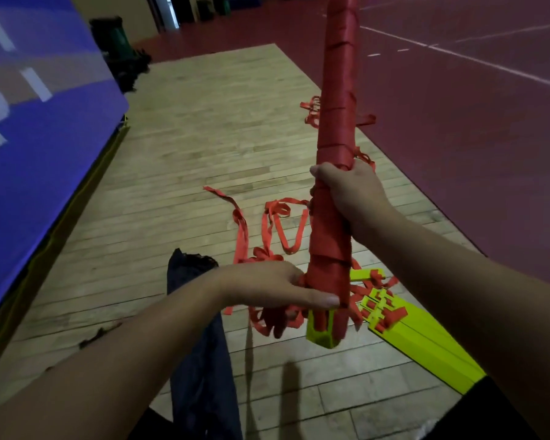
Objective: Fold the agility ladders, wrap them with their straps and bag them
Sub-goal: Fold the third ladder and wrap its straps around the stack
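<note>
Wrapped ladder bundle (335,90) held near upright, between both hands. Right hand (350,198) curled tight round its middle. Left hand (273,289) grips the lower end, thumb laid across the red wrap; yellow-green rung ends stick out just below. Loose red straps (267,223) lie on the wooden floor (188,138) beyond the left hand. Second ladder stack (426,347) under the right forearm. Dark bag (197,350) beneath the left wrist.

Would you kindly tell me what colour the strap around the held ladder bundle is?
Red; the strap around the ladder bundle shows best in the head view.
</note>
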